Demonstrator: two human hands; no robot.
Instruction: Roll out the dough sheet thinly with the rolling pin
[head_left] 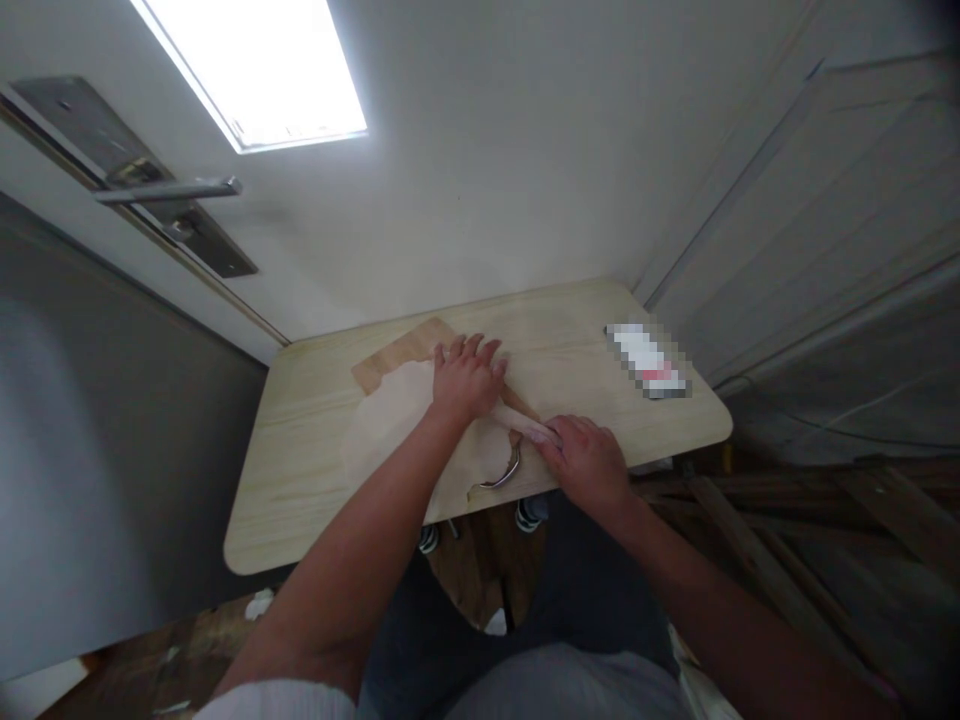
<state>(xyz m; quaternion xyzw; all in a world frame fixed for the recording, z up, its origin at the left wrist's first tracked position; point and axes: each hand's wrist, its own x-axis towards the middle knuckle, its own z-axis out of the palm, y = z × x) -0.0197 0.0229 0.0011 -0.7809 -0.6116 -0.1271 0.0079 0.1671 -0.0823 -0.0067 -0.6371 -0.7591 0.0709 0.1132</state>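
Observation:
A pale cream sheet [394, 410], rounded at its left side, lies on the light wooden table [292, 440]. Beneath its far edge shows a flat brown sheet [405, 352]. My left hand [469, 378] rests on the cream sheet with fingers spread. A narrow pale strip [521, 424] runs from under that hand towards my right hand [589, 460], whose fingers are wrapped round its near end. Whether the strip is part of the sheet I cannot tell. Between the strip and the table's front edge is a thin curved shiny metal piece [506, 472].
A pixelated flat oblong object [649, 360] lies on the table's right side. Behind the table stands a white door with a metal handle [172, 190] and a bright pane [262, 70]. A grey panel [97, 430] is at left, wooden slats [772, 540] at lower right.

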